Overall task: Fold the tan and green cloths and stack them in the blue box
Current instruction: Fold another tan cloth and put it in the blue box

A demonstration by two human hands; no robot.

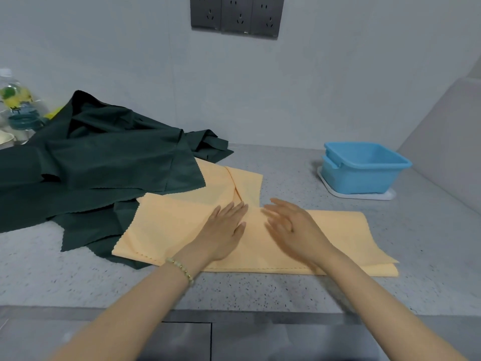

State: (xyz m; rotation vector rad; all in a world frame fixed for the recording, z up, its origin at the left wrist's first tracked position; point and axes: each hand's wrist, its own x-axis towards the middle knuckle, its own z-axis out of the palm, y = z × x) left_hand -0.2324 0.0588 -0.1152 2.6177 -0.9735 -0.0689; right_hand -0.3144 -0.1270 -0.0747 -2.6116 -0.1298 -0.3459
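Two tan cloths, a heap of green cloths whose number cannot be told, one blue box, two hands. The folded tan cloth [338, 235] lies lengthwise along the front edge of the counter [429, 230], near its middle; the second tan cloth [247, 183] lies just behind it, touching it, its left part under the green cloths [104, 157]; these are unfolded and crumpled, spreading from the back left corner toward the front. The blue box [364, 175] stands upright on a white tray [387, 196] at the back right corner, well apart from the cloths; no cloth shows in it. The counter is grey and speckled; the wall [312, 87] behind is pale grey and bears three dark sockets [236, 15]; one clear bottle [15, 105] stands at the left edge. The left hand [226, 230], with a bead bracelet [182, 268] on its wrist, rests palm down on the folded tan cloth, fingers straight, gripping nothing; the right hand [291, 227], blurred, is just beside it over the same cloth, fingers spread and loose, holding nothing.
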